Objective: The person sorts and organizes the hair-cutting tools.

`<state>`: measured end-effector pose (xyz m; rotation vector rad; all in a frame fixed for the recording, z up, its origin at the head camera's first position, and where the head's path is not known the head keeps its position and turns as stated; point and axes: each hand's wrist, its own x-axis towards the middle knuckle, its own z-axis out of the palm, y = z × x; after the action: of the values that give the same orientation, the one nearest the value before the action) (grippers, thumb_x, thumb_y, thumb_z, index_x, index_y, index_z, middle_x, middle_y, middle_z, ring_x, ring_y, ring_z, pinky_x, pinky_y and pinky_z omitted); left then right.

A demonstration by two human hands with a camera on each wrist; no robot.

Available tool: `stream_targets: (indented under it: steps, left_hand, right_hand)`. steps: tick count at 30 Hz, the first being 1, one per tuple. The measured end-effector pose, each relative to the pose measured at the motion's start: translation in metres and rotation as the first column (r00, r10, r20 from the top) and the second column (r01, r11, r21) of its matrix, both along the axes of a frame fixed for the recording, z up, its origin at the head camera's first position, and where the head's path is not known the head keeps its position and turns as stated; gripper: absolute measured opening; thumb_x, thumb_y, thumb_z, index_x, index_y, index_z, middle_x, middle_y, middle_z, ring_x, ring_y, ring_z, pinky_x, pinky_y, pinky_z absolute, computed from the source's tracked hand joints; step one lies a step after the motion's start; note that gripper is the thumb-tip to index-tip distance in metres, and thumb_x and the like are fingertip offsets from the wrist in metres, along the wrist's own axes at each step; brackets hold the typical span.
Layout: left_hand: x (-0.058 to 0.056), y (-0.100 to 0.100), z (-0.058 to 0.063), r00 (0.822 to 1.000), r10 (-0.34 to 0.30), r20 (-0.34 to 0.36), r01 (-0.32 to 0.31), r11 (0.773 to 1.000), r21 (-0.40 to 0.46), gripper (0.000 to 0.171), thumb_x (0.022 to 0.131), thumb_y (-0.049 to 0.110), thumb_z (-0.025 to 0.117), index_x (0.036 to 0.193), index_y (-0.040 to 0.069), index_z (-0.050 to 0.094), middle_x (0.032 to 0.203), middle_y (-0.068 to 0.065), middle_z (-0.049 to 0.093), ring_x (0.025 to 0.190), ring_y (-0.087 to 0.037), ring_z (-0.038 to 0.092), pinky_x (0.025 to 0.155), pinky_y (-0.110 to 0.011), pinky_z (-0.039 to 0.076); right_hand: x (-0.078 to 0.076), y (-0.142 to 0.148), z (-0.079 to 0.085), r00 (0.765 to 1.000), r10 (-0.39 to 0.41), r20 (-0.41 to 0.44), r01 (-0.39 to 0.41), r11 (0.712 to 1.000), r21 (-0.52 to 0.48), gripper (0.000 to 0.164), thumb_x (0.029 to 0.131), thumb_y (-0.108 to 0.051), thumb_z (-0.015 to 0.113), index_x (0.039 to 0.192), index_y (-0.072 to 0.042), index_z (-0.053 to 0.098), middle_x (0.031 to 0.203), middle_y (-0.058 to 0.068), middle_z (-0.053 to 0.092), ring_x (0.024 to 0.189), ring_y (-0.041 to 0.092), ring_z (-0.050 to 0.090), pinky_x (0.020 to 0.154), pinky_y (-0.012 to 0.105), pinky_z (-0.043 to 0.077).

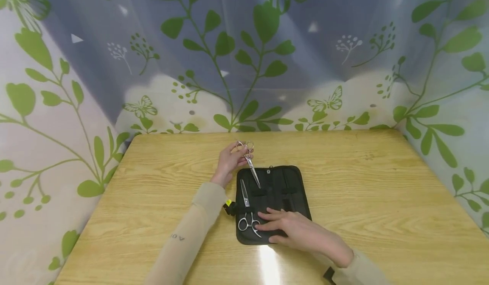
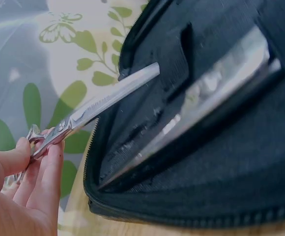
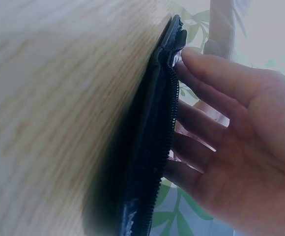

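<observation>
- The left sleeve (image 1: 191, 230) comes in over the near edge of the bench (image 1: 382, 191), left of the middle.
- The left hand (image 1: 228, 162) is above the far part of the bench, just beyond the case's far-left corner, thumb and fingers pinching the silver scissors (image 1: 252, 171) at the finger loops.
- These scissors have their loops towards the bench's far edge and their blades, lying together, point to the near edge, slanting right; the long axis crosses the case's far rim. The tip ends over the case, right by a strap (image 1: 259, 192); whether it touches cannot be told.
- The second scissors (image 1: 245, 198) lie in the left half of the case, blades to the far edge, loops to the near edge, the axis leaning a little left at the tip. A band crosses them above the loops.
- The black zip case (image 1: 272, 198) lies unfolded near the middle of the bench.
- The right hand (image 1: 298, 230), well apart from the left, spreads its fingers over the case's near-right part, gripping nothing, fingertips by the second scissors' loops; contact is unclear.
</observation>
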<state>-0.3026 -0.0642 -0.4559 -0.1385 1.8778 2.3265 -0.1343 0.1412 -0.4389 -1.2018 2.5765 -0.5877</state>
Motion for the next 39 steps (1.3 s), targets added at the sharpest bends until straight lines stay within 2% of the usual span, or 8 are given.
stream_targets:
  steps: [4, 8, 15, 20, 26, 33, 39]
  left_hand:
    - [-0.0024, 0.0014, 0.0, 1.0, -0.013, -0.021, 0.013, 1.0, -0.009, 0.038, 0.088, 0.011, 0.06, 0.125, 0.005, 0.053, 0.109, -0.026, 0.064, 0.088, -0.031, 0.065, 0.071, -0.031, 0.057]
    - [-0.0027, 0.0052, 0.0, 0.999, -0.013, -0.037, 0.011, 0.999, -0.046, 0.039, 0.089, 0.012, 0.058, 0.126, 0.002, 0.054, 0.11, -0.027, 0.063, 0.086, -0.032, 0.065, 0.074, -0.035, 0.057]
    - [-0.002, 0.0087, -0.0032, 1.0, -0.017, -0.015, 0.016, 0.996, -0.084, 0.041, 0.09, 0.01, 0.056, 0.129, -0.002, 0.05, 0.114, -0.026, 0.062, 0.083, -0.027, 0.066, 0.066, -0.028, 0.057]
    - [-0.0009, 0.0089, -0.0024, 0.999, -0.021, -0.028, 0.019, 0.995, -0.094, 0.049, 0.088, 0.005, 0.058, 0.134, 0.003, 0.043, 0.108, -0.027, 0.063, 0.083, -0.027, 0.066, 0.068, -0.032, 0.058]
    - [0.0014, 0.0079, -0.0012, 0.998, -0.059, -0.021, 0.057, 0.994, -0.094, 0.048, 0.087, 0.002, 0.058, 0.133, 0.002, 0.043, 0.107, -0.03, 0.062, 0.086, -0.031, 0.065, 0.073, -0.037, 0.057]
    - [0.0024, 0.0067, -0.0036, 0.994, -0.105, -0.011, 0.103, 0.985, -0.136, 0.047, 0.087, 0.003, 0.058, 0.133, 0.003, 0.046, 0.107, -0.03, 0.063, 0.084, -0.028, 0.066, 0.079, -0.041, 0.055]
    - [0.003, 0.0085, -0.0054, 0.982, -0.188, -0.014, 0.18, 0.96, -0.215, 0.052, 0.086, 0.002, 0.06, 0.135, 0.001, 0.045, 0.106, -0.029, 0.064, 0.085, -0.028, 0.066, 0.075, -0.036, 0.056]
  right_hand:
    - [-0.001, 0.0007, -0.0001, 1.0, 0.001, -0.005, -0.001, 1.0, 0.001, 0.041, 0.089, -0.031, 0.058, 0.13, -0.025, 0.056, 0.143, 0.004, 0.044, 0.13, 0.025, 0.035, 0.099, 0.054, 0.039]
    - [-0.0002, 0.0018, -0.0006, 1.0, 0.008, -0.011, -0.008, 1.0, -0.009, 0.041, 0.089, -0.03, 0.058, 0.13, -0.025, 0.056, 0.142, 0.004, 0.045, 0.13, 0.026, 0.035, 0.099, 0.055, 0.039]
    - [0.0056, 0.0025, -0.0043, 0.999, 0.024, -0.029, -0.025, 0.999, -0.028, 0.045, 0.089, -0.028, 0.059, 0.133, -0.023, 0.052, 0.144, 0.007, 0.042, 0.131, 0.03, 0.033, 0.1, 0.056, 0.037]
    - [0.0067, 0.0017, -0.0069, 0.998, 0.024, -0.053, -0.025, 0.999, -0.027, 0.046, 0.088, -0.027, 0.06, 0.133, -0.022, 0.052, 0.145, 0.008, 0.042, 0.132, 0.03, 0.032, 0.102, 0.056, 0.035]
    - [0.0062, -0.0014, -0.008, 0.997, 0.001, -0.077, -0.002, 1.0, -0.014, 0.046, 0.087, -0.025, 0.062, 0.132, -0.022, 0.053, 0.143, 0.008, 0.044, 0.131, 0.029, 0.033, 0.102, 0.055, 0.035]
    - [0.0056, -0.0014, -0.0079, 0.997, -0.002, -0.079, 0.001, 1.0, -0.023, 0.046, 0.086, -0.025, 0.063, 0.131, -0.021, 0.054, 0.143, 0.008, 0.044, 0.131, 0.029, 0.034, 0.102, 0.055, 0.036]
    - [0.0058, -0.0012, -0.0076, 0.999, -0.005, -0.05, 0.004, 1.0, -0.021, 0.047, 0.087, -0.025, 0.062, 0.133, -0.022, 0.053, 0.144, 0.007, 0.043, 0.132, 0.028, 0.032, 0.102, 0.055, 0.035]
